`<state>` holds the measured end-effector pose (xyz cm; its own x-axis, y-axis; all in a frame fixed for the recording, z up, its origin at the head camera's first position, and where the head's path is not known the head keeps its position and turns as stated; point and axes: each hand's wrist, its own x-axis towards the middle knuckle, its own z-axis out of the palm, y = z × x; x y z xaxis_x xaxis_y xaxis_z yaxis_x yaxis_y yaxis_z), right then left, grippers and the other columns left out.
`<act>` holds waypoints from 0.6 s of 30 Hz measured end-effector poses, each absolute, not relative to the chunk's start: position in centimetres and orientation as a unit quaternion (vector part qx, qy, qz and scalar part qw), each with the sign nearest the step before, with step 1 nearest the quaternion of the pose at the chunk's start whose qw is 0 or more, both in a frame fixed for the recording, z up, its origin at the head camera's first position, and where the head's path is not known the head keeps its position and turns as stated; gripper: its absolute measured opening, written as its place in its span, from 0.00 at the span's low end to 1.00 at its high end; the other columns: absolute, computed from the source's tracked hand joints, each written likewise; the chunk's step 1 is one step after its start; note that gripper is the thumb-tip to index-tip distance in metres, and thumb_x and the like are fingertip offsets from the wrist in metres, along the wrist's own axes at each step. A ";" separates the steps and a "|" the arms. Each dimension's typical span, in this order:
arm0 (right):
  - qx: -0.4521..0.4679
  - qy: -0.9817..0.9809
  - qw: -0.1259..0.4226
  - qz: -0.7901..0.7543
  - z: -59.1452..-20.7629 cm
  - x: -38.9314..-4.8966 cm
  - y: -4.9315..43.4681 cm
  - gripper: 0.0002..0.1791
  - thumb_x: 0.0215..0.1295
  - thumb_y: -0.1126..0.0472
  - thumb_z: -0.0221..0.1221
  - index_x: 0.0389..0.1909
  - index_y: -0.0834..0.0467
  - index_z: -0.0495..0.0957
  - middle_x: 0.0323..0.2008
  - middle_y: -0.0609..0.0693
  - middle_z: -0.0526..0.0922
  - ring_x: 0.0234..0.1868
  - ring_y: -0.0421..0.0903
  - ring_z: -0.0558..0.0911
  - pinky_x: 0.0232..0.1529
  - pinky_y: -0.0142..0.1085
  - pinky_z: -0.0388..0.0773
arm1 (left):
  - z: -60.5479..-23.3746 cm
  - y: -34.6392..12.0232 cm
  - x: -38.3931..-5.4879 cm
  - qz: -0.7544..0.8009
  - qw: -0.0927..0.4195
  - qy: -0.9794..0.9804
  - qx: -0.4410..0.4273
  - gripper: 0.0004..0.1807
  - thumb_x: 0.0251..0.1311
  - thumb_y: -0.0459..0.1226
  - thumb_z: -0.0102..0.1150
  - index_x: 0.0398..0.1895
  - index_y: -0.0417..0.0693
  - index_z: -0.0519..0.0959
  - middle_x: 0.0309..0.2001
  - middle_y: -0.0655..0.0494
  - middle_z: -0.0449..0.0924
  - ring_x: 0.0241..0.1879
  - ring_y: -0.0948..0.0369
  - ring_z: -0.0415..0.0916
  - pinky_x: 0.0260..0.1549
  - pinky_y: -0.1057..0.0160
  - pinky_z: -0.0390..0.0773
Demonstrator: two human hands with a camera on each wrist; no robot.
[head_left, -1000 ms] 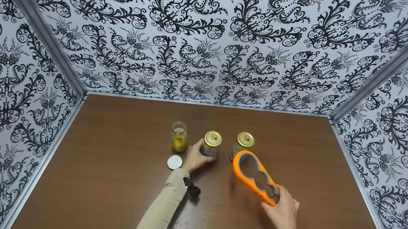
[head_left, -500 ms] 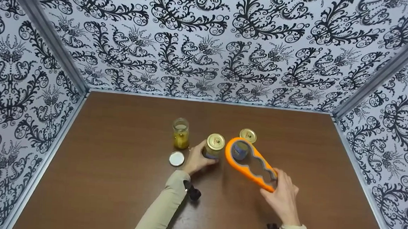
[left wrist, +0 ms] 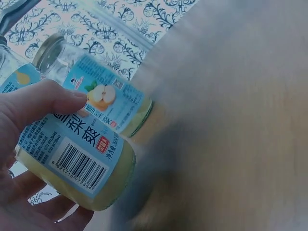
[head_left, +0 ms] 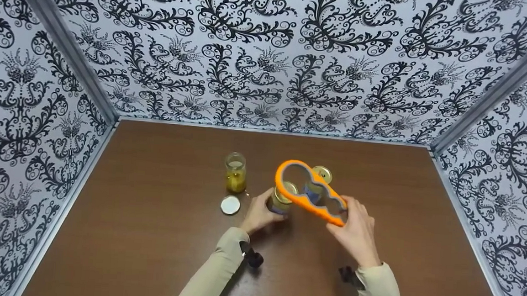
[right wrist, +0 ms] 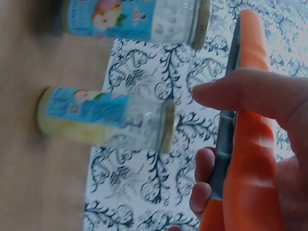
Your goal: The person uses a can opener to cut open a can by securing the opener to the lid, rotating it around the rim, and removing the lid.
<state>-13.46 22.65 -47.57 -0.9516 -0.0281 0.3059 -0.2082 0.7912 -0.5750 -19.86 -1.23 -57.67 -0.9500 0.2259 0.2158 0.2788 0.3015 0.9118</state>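
Observation:
My left hand (head_left: 259, 214) grips a glass jar (left wrist: 86, 161) with a blue label, its thumb across the label and fingers round the far side. In the head view the jar's gold lid is partly covered by an orange jar opener (head_left: 312, 209) with grey-lined openings. My right hand (head_left: 357, 229) holds the opener by its narrow end, thumb on one side and fingers on the other. The opener's widest ring overlaps the gripped jar's lid. Just behind the opener stands a second gold-lidded jar (right wrist: 108, 118), upright on the table.
To the left of the left hand stands a lidless glass jar (head_left: 235, 180) with yellow contents. A white-faced lid (head_left: 230, 205) lies on the brown table (head_left: 158, 215) in front of it. Patterned walls (head_left: 268, 75) enclose the back and both sides.
My right hand has carried the jar opener left and away from me, from in front of the second jar to over the gripped jar. The left hand and its jar have shifted slightly right.

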 end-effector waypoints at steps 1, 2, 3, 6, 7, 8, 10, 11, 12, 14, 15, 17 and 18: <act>0.068 -0.937 0.143 0.312 -47.4 -13.6 22.5 0.32 0.38 0.67 0.71 0.49 0.64 0.75 0.37 0.56 0.79 0.41 0.58 0.75 0.39 0.56 0.65 | -57.7 -1.2 -19.7 -0.569 0.022 -0.807 -0.157 0.35 0.36 0.30 0.78 0.53 0.43 0.76 0.46 0.50 0.82 0.46 0.54 0.78 0.49 0.56 0.75; 0.073 -0.938 0.143 0.307 -47.3 -13.7 22.3 0.32 0.37 0.66 0.72 0.49 0.64 0.75 0.37 0.56 0.79 0.40 0.58 0.75 0.38 0.55 0.66 | -57.7 -1.2 -19.6 -0.571 0.020 -0.806 -0.158 0.34 0.36 0.31 0.78 0.53 0.42 0.77 0.45 0.50 0.82 0.46 0.54 0.78 0.48 0.57 0.75; 0.077 -0.940 0.141 0.302 -47.1 -13.8 22.1 0.31 0.37 0.66 0.72 0.49 0.63 0.75 0.37 0.55 0.79 0.40 0.58 0.75 0.38 0.55 0.66 | -57.7 -1.1 -19.4 -0.573 0.018 -0.804 -0.158 0.34 0.36 0.31 0.78 0.53 0.42 0.77 0.45 0.50 0.82 0.46 0.55 0.78 0.48 0.57 0.76; 0.089 -0.944 0.136 0.287 -46.9 -14.0 21.4 0.32 0.36 0.65 0.72 0.48 0.63 0.76 0.37 0.56 0.79 0.40 0.57 0.76 0.37 0.53 0.66 | -57.7 -1.1 -19.0 -0.576 0.024 -0.801 -0.160 0.31 0.36 0.32 0.79 0.50 0.39 0.78 0.43 0.49 0.83 0.44 0.55 0.79 0.46 0.58 0.76; 0.093 -0.946 0.133 0.282 -46.9 -14.1 21.2 0.32 0.35 0.65 0.72 0.48 0.63 0.76 0.38 0.56 0.80 0.41 0.57 0.76 0.37 0.53 0.66 | -57.8 -1.1 -18.9 -0.578 0.026 -0.799 -0.162 0.31 0.36 0.32 0.79 0.50 0.38 0.78 0.44 0.48 0.83 0.45 0.54 0.79 0.47 0.58 0.76; 0.098 -0.947 0.131 0.277 -46.9 -14.1 21.0 0.32 0.35 0.64 0.72 0.48 0.63 0.76 0.38 0.56 0.80 0.41 0.58 0.76 0.37 0.53 0.66 | -57.8 -1.0 -18.7 -0.580 0.027 -0.797 -0.164 0.32 0.36 0.32 0.79 0.50 0.37 0.78 0.44 0.47 0.83 0.45 0.53 0.79 0.47 0.58 0.76; 0.109 -0.949 0.127 0.269 -47.0 -14.1 20.6 0.32 0.35 0.64 0.73 0.48 0.63 0.76 0.39 0.57 0.80 0.42 0.57 0.77 0.38 0.53 0.66 | -57.8 -1.0 -18.4 -0.584 0.028 -0.793 -0.169 0.34 0.37 0.32 0.79 0.52 0.34 0.76 0.47 0.45 0.82 0.48 0.51 0.78 0.50 0.57 0.75; 0.114 -0.949 0.127 0.266 -47.0 -14.1 20.4 0.33 0.34 0.63 0.73 0.48 0.63 0.76 0.40 0.57 0.81 0.43 0.57 0.77 0.38 0.53 0.66 | -57.8 -0.9 -18.3 -0.593 0.022 -0.787 -0.171 0.36 0.38 0.32 0.78 0.54 0.32 0.75 0.49 0.43 0.81 0.50 0.50 0.77 0.52 0.56 0.74; 0.119 -0.949 0.127 0.263 -47.1 -14.1 20.2 0.33 0.34 0.63 0.73 0.48 0.63 0.76 0.40 0.57 0.81 0.43 0.57 0.77 0.38 0.53 0.66 | -57.8 -0.9 -18.2 -0.604 0.013 -0.779 -0.171 0.37 0.39 0.31 0.78 0.56 0.30 0.73 0.50 0.42 0.80 0.52 0.49 0.76 0.54 0.56 0.72; 0.129 -0.949 0.129 0.258 -47.2 -14.1 19.8 0.33 0.34 0.62 0.73 0.48 0.63 0.76 0.41 0.57 0.81 0.43 0.57 0.77 0.37 0.54 0.67 | -57.8 -0.7 -17.9 -0.620 0.009 -0.766 -0.171 0.39 0.40 0.29 0.77 0.58 0.28 0.70 0.52 0.40 0.78 0.54 0.47 0.73 0.56 0.54 0.70; 0.133 -0.949 0.131 0.256 -47.3 -14.2 19.6 0.33 0.34 0.62 0.73 0.48 0.63 0.76 0.41 0.57 0.81 0.42 0.57 0.77 0.37 0.54 0.67 | -57.8 -0.6 -17.8 -0.623 0.012 -0.763 -0.174 0.38 0.39 0.28 0.77 0.57 0.27 0.70 0.51 0.39 0.78 0.54 0.46 0.73 0.57 0.54 0.69; 0.139 -0.948 0.134 0.252 -47.4 -14.2 19.3 0.33 0.34 0.62 0.73 0.48 0.64 0.76 0.40 0.57 0.81 0.42 0.57 0.77 0.37 0.53 0.67 | -57.6 -0.4 -17.6 -0.623 0.023 -0.761 -0.178 0.36 0.38 0.26 0.77 0.55 0.27 0.71 0.50 0.40 0.79 0.52 0.46 0.74 0.57 0.54 0.69; 0.141 -0.949 0.134 0.250 -47.4 -14.2 19.2 0.33 0.34 0.62 0.74 0.48 0.64 0.76 0.40 0.57 0.81 0.42 0.57 0.77 0.37 0.54 0.67 | -57.4 -0.4 -17.5 -0.617 0.034 -0.765 -0.182 0.36 0.37 0.26 0.77 0.54 0.27 0.72 0.49 0.40 0.79 0.52 0.45 0.74 0.57 0.53 0.69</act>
